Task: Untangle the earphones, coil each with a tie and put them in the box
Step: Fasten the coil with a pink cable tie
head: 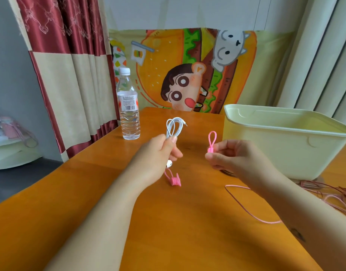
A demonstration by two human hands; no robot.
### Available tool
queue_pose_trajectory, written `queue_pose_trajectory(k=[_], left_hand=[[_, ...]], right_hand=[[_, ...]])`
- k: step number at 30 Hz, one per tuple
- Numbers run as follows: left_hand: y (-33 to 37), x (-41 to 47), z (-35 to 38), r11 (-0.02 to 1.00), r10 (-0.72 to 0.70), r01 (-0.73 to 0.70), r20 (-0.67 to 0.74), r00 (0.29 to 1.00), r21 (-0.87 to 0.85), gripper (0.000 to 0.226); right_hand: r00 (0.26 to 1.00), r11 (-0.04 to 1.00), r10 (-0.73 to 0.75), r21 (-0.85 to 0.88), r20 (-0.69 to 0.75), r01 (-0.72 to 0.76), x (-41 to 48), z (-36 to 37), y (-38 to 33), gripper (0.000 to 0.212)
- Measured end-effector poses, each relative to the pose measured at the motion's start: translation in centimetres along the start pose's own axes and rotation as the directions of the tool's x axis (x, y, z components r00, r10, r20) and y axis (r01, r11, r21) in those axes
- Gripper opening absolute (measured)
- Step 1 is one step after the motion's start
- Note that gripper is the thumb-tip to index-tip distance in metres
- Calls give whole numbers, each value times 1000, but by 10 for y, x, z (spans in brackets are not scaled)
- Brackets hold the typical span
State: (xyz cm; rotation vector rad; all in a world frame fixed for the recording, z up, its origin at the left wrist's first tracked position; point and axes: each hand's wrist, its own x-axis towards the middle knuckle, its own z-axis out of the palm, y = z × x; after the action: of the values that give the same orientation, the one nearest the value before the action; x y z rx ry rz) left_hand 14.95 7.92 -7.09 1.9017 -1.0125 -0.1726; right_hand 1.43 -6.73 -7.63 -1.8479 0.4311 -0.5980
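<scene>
Beyond and to the left of your left fingers stands a water bottle (128, 106). Your left hand (160, 151) has its fingers curled round a coiled white earphone (173, 126): the loops and jack plug rise above thumb and forefinger, and a white earbud (169, 163) pokes out beneath the palm. Just below that hand a pink tie (173, 180) lies on the table (187, 231). Your right hand (232, 155) pinches a second pink tie (211, 141) between thumb and fingertips, its loop standing above them. Under your right forearm a pink cable (246, 204) trails across the wood. Beyond the right fingers sits the cream box (285, 145), with a tangle of dark red cable (334, 192) near its base.
</scene>
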Motion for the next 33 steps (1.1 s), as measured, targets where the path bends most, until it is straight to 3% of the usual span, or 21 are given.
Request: queue_pose_trajectory(k=[3, 7, 15, 22, 25, 28, 31, 33], left_hand=[[9, -4, 16, 977, 13, -2, 50, 999, -214, 38], [11, -10, 34, 978, -6, 19, 64, 998, -208, 39], [25, -21, 59, 912, 3, 24, 66, 998, -409, 39], [24, -24, 67, 951, -32, 47, 53, 998, -304, 40], [19, -20, 66, 950, -50, 62, 46, 998, -305, 40], [17, -13, 60, 838, -124, 136, 59, 991, -529, 39], [21, -10, 53, 698, -174, 202, 111, 978, -687, 34], [19, -10, 50, 694, -154, 227, 168, 974, -683, 32]], right_hand=[[994, 991, -89, -90, 61, 95, -9, -2, -7, 11], [988, 977, -138, -151, 73, 148, -13, -7, -10, 13], [992, 961, -112, -248, 58, 123, -14, -21, -9, 11], [996, 948, -75, -305, 48, 86, -15, -19, -7, 17], [994, 970, -20, -239, 105, 45, -15, -24, -11, 16], [990, 997, 67, -45, 125, -62, -14, -36, -15, 9], [984, 984, 109, 127, 139, -127, -14, -47, -19, 27], [985, 977, 78, 182, 153, -106, -15, -47, -23, 35]])
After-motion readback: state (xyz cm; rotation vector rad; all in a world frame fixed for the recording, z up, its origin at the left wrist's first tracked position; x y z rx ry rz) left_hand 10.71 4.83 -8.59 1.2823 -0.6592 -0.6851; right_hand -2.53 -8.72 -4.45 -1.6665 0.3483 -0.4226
